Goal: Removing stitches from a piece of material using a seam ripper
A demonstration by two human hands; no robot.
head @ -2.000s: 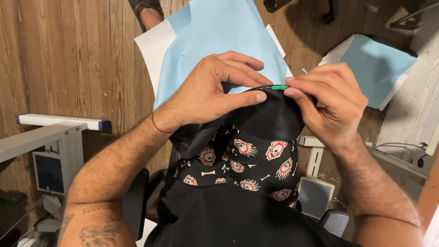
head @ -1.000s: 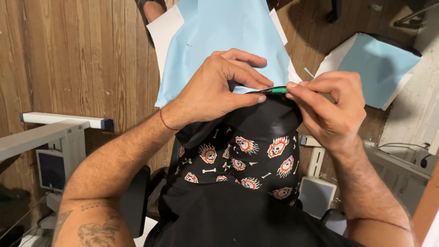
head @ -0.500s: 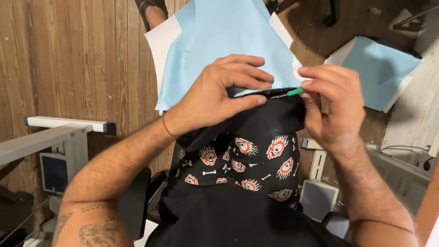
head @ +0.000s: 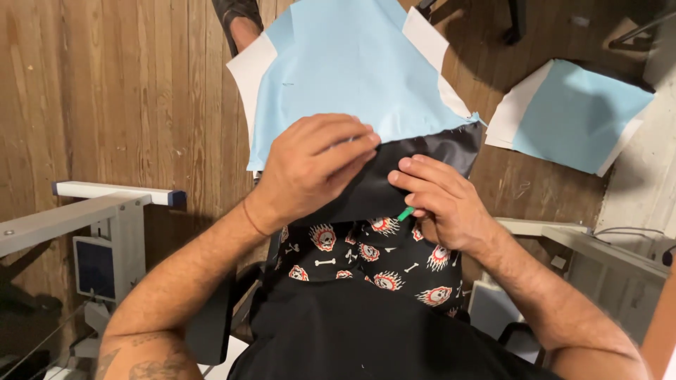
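Over plank flooring point(head: 127, 91), left hand point(head: 310, 165) pinches black printed fabric point(head: 373, 260) flat while right hand point(head: 443, 204) fingers clamp a green-tipped pin point(head: 405, 213); best kept taut.

1. A sewing or craft workroom, seen from above: worn wooden plank floor point(head: 105, 91) underfoot.
2. Light-blue fabric pieces backed with white paper point(head: 338, 70) lie about, another stack point(head: 574, 116) to one side.
3. Grey metal frames of worktops point(head: 84, 211) stand at both edges.
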